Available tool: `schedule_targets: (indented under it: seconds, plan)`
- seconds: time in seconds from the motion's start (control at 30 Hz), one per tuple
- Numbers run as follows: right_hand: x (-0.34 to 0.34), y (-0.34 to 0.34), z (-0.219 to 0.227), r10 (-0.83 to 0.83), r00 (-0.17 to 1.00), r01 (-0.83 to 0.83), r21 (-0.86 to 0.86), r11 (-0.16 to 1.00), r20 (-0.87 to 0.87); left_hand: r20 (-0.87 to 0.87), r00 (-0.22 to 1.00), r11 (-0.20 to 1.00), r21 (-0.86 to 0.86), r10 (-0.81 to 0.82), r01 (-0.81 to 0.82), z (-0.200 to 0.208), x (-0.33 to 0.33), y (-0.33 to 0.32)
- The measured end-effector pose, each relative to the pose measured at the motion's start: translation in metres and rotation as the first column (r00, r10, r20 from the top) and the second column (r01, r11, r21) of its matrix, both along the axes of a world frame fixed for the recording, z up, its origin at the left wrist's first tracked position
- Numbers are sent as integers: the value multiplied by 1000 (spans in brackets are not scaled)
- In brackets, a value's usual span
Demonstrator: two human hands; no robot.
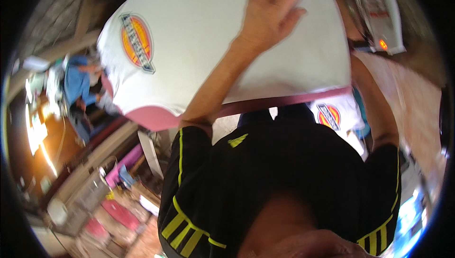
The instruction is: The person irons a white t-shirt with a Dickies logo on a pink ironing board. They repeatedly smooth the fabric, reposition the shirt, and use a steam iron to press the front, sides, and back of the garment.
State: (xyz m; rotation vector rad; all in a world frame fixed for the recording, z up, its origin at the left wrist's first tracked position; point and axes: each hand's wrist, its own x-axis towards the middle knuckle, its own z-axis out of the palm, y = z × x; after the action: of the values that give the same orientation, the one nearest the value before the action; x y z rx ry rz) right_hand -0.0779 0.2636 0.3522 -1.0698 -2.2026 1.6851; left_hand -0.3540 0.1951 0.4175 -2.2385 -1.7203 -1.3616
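A white T-shirt with a round orange and blue badge lies spread over a pink-edged ironing board. My left hand rests on the cloth near the shirt's far edge, fingers slightly curled and pressing down, with a ring on one finger. At the top right my right hand reaches up to a white iron with an orange light and grips it. The iron blocks most of that hand from view. It stands at the shirt's right edge.
A second white shirt with the same badge lies below the board's right end. A person in blue is at the far left. Pink cloth and assorted clutter cover the floor at lower left.
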Motion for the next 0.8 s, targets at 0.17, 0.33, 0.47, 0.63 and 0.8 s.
schedule_targets:
  seconds: [0.17, 0.33, 0.47, 0.63, 0.8]
  plan:
    - [43, -4, 10, -47, 993, 59, -104, 993, 108, -37, 987, 974, -158, 159, -163, -18, 8, -39]
    - [35, -4, 38, 172, 975, -143, -189, 971, 143, -202, 963, 966, -152, 178, -210, -26, 21, -47]
    - [6, 8, 119, 354, 929, -267, -474, 839, 104, -232, 970, 921, -390, -68, -29, -12, 53, -58]
    - [-31, 25, 141, -75, 997, 72, 204, 976, 8, -135, 910, 825, -490, -391, 282, -20, 109, -96]
    - [-162, 46, 90, 181, 982, -135, 869, 477, 54, -252, 869, 795, -563, -425, 225, -17, 127, -110]
